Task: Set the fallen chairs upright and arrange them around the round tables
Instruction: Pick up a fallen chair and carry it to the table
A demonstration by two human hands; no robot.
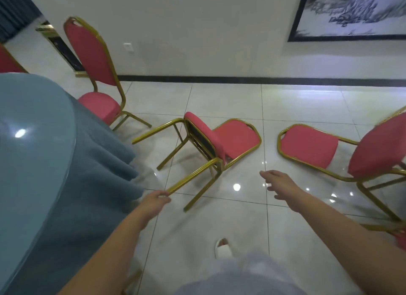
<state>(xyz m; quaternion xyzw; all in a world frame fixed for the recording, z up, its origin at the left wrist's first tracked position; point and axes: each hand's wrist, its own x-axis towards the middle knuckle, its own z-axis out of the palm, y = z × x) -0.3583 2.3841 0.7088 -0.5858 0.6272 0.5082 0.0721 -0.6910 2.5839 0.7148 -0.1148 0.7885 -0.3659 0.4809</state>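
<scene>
From the head camera, the nearest fallen chair [211, 141] lies on its back on the tiled floor [219, 99], directly ahead of both hands. Its long axis runs from the left hand [157, 199] away and to the right, backrest flat on the tiles, seat standing on edge, gold legs pointing back toward the person. The left fingers [163, 195] are curled round the tip of the nearest leg, so that hand is nearer. The right hand [283, 187] hovers with spread fingers and holds nothing; the backrest rail lies beyond and left of it. A second fallen chair [307, 147] lies right of those fingers, backrest pointing left. The round table [44, 141] is left of the left hand, an upright chair [96, 61] beside it
</scene>
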